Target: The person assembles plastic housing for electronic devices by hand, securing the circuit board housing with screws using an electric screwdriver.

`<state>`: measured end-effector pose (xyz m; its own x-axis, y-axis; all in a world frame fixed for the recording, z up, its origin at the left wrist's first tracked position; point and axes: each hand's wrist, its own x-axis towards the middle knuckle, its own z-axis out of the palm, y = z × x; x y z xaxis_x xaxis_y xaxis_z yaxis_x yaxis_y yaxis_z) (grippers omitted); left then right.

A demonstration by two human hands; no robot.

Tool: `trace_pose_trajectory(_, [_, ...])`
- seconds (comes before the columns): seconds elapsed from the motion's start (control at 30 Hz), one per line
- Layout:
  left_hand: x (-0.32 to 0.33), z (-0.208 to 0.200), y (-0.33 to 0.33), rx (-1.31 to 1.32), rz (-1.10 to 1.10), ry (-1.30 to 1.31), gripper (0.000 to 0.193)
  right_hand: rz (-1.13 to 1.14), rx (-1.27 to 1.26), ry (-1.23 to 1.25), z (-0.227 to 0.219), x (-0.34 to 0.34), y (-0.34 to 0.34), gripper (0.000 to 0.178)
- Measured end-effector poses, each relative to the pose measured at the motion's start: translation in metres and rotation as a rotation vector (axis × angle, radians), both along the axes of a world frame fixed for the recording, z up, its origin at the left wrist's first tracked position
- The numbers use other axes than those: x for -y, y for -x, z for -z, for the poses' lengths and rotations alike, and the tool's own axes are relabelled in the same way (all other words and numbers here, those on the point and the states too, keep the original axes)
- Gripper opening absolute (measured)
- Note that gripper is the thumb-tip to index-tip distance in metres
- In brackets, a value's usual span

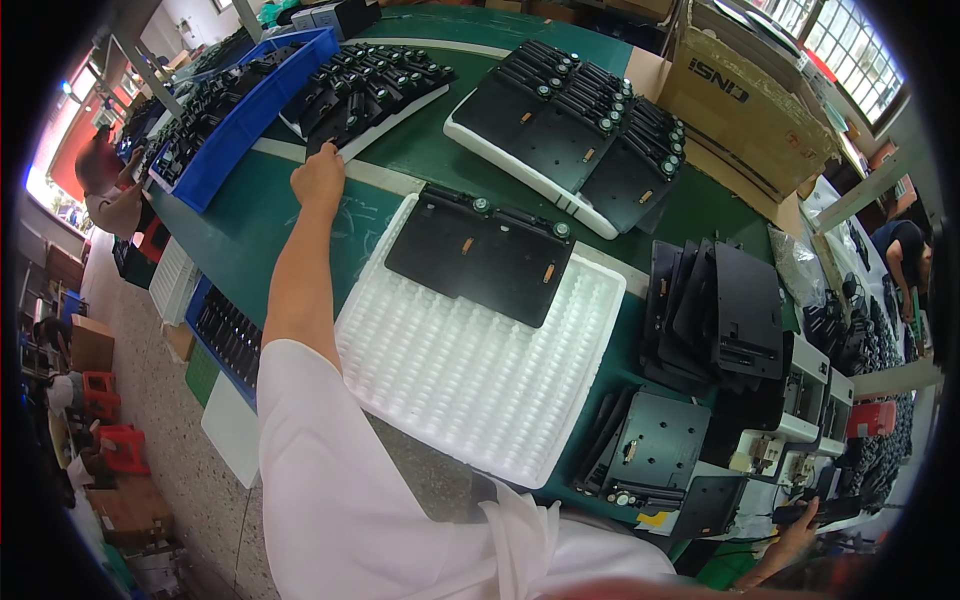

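My left hand (318, 182) reaches far forward, its fingers closed on the near end of a black plastic part (332, 126). That part lies at the edge of a pile of similar black parts (385, 85) on a white foam tray. At the lower right, my right hand (793, 541) is closed around a dark elongated piece (822, 511) beside a pale bench machine (800, 420); its exact kind is unclear. Between my arms sits a white ribbed foam tray (470, 400), with black flat panels (480, 255) fitted with rollers along its far side.
Another foam tray (530, 185) holds several black panels farther off. Stacked black panels (715, 310) and more panels (645, 445) stand to the right. A blue bin (215, 160) of black parts is at left, a cardboard box (745, 105) at back right. Other people work nearby.
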<state>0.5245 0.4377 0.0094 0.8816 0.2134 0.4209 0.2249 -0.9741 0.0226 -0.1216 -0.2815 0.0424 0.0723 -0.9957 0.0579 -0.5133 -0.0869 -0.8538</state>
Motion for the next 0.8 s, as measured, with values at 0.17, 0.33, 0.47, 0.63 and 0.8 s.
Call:
trace_pose_trajectory(0.17, [0.003,-0.002,0.001,0.016,0.021,0.109,0.027,-0.019,0.009,0.078,-0.002,-0.004,-0.005,0.056])
trace_pose_trajectory(0.33, [0.004,-0.012,0.008,0.005,0.001,0.150,0.028,-0.019,0.007,0.095,0.004,-0.002,-0.008,0.055])
trace_pose_trajectory(0.47, [0.003,-0.009,0.005,-0.015,0.036,0.161,0.029,-0.029,0.017,0.117,0.017,0.024,0.005,0.050])
trace_pose_trajectory(0.63, [-0.006,-0.007,0.004,0.008,0.063,0.152,0.027,-0.003,0.035,0.120,0.038,0.062,0.015,0.046])
trace_pose_trajectory(0.8, [0.001,-0.007,0.012,-0.003,0.078,0.156,0.026,0.031,0.080,0.180,0.050,0.079,0.019,0.048])
